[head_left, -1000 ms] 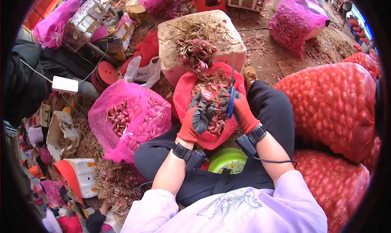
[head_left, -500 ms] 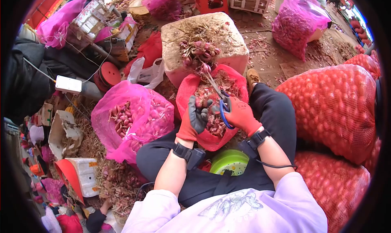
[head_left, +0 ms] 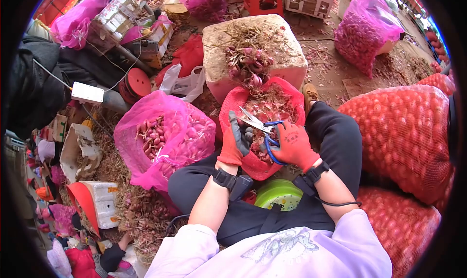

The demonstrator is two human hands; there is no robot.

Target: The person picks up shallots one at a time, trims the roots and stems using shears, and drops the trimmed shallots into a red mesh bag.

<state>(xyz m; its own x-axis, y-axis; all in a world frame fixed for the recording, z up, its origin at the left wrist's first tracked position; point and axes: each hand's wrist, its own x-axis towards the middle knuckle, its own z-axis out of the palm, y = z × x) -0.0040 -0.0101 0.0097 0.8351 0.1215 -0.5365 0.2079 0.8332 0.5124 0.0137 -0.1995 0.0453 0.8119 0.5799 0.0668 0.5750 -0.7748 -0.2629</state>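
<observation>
My right hand [head_left: 293,144], in a red glove with a grey palm, grips blue-handled scissors [head_left: 258,122]. Their blades are spread and point up and left toward my other hand. My left hand [head_left: 236,141], gloved the same way, has curled fingers just left of the blades; whatever lies inside them is hidden. Both hands are over a red mesh bag [head_left: 226,107] between my legs, holding loose skins and trimmings. Just beyond, a bunch of shallots [head_left: 249,64] with dry stalks lies on a foam block [head_left: 219,73], hanging over its near edge.
A pink mesh bag [head_left: 131,151] of shallots stands left of my knee. Full red mesh sacks [head_left: 399,132] crowd my right side. A green basin [head_left: 277,193] sits between my legs. Stalked shallots [head_left: 146,212] are heaped at lower left, near a white box [head_left: 104,205].
The scissors have come back from the shallots on the block, and their blades have spread apart. My right hand has drawn slightly nearer to me. The whole view has shifted a little.
</observation>
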